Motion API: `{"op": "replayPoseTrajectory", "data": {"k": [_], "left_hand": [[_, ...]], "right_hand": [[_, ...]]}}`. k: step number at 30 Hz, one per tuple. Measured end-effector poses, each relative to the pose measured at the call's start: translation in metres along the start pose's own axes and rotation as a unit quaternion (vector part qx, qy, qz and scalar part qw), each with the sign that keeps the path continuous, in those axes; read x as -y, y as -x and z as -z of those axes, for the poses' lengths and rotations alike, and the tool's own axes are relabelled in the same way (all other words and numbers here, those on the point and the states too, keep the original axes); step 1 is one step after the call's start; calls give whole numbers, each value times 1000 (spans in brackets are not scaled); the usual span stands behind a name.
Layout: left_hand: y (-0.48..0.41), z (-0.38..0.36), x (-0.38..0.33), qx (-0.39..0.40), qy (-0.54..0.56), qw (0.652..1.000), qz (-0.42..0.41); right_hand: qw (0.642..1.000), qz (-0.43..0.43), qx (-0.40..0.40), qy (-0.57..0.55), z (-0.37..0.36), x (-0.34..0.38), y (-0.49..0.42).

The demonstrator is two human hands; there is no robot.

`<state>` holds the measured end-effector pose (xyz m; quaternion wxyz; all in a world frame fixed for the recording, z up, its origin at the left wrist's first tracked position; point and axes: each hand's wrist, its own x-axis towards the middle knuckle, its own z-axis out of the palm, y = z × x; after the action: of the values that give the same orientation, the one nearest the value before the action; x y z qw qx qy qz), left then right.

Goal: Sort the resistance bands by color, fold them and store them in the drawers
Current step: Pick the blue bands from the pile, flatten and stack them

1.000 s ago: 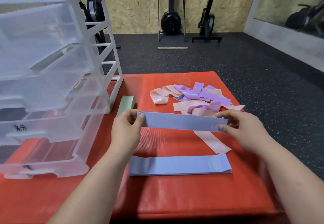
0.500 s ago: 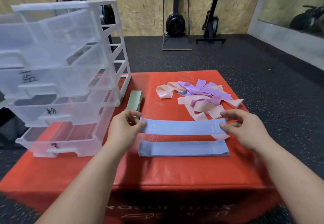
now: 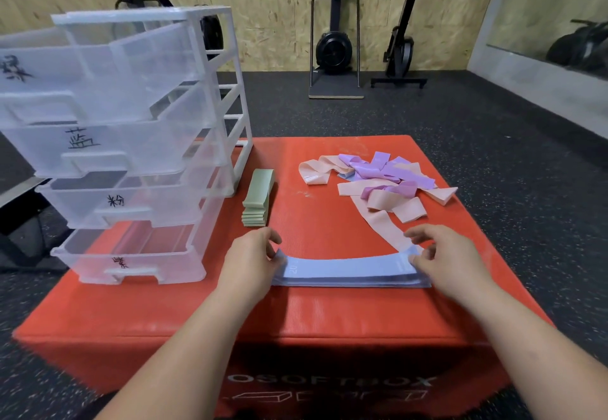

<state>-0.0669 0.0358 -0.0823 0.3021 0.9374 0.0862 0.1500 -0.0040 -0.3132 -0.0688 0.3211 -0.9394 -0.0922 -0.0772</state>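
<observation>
Hands at both ends of a flat blue fabric resistance band, lower centre of frame, on the red padded box.

Left hand: fingers curled close, thumb and fingertips pinching the band's left end by the printed "20". Right hand: fingers bent and slightly spread, tips pressing or pinching the right end; cannot tell how firm the grip is. Band sags in the middle, lying over another blue band flat beneath it. Stack of folded green bands centre left, just beside the clear plastic four-drawer unit at upper left, drawers pulled out and hand-labelled. Loose pile of pink and purple bands centre right; one pink strip trails down to touch the held band near the right hand.
</observation>
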Motion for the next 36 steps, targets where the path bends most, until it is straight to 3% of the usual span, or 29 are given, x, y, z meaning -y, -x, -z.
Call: {"op": "replayPoseTrajectory", "data": {"k": [7, 10, 12, 15, 17, 36], "left_hand": [[-1, -6, 2, 26, -116, 992, -44], [-5, 2, 0, 23, -116, 990, -75], [-7, 8, 0, 61, -100, 987, -106], [-6, 14, -1, 181, -136, 962, -154], [-5, 13, 0, 214, -150, 953, -153], [-14, 8, 7, 204, -158, 953, -159]], "right_hand": [[987, 29, 31, 157, -14, -7, 1], [986, 46, 24, 156, -7, -5, -4], [988, 75, 26, 131, 1, -6, -9], [979, 112, 131, 109, 14, -9, -12], [960, 127, 201, 149, 16, -12, -11], [953, 135, 207, 175, 3, -29, -19]]}}
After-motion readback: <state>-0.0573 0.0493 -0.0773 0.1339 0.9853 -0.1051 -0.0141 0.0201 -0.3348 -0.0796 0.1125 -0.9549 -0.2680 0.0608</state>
